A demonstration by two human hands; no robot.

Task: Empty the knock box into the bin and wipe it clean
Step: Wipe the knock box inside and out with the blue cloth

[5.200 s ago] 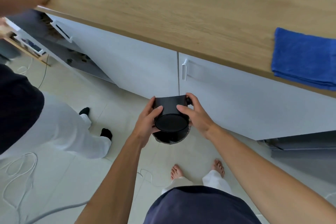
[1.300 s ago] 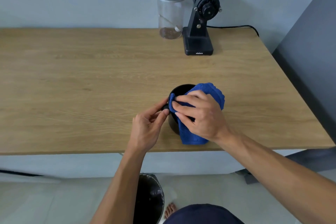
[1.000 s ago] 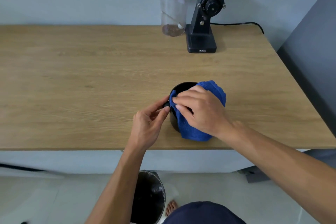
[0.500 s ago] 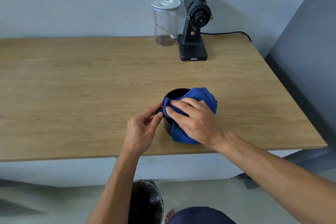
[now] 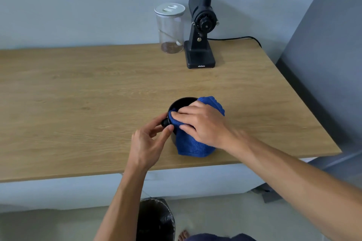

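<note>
- Wiping is the step in hand: the right hand (image 5: pixel 203 123), fingers together, presses the blue cloth (image 5: pixel 193 146) over the rim of the knock box (image 5: pixel 181 102), near the counter's (image 5: pixel 78 103) front edge.
- The left hand (image 5: pixel 148 143) pinches a dark knob on the box's left side, steadying it.
- Next, I judge, the cloth must work round inside; the bin (image 5: pixel 156 219) stands on the floor below.

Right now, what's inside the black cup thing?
A blue cloth is pushed into the knock box by the right hand. Only a dark bit of inside wall shows; cloth and hand hide the bottom.
</note>
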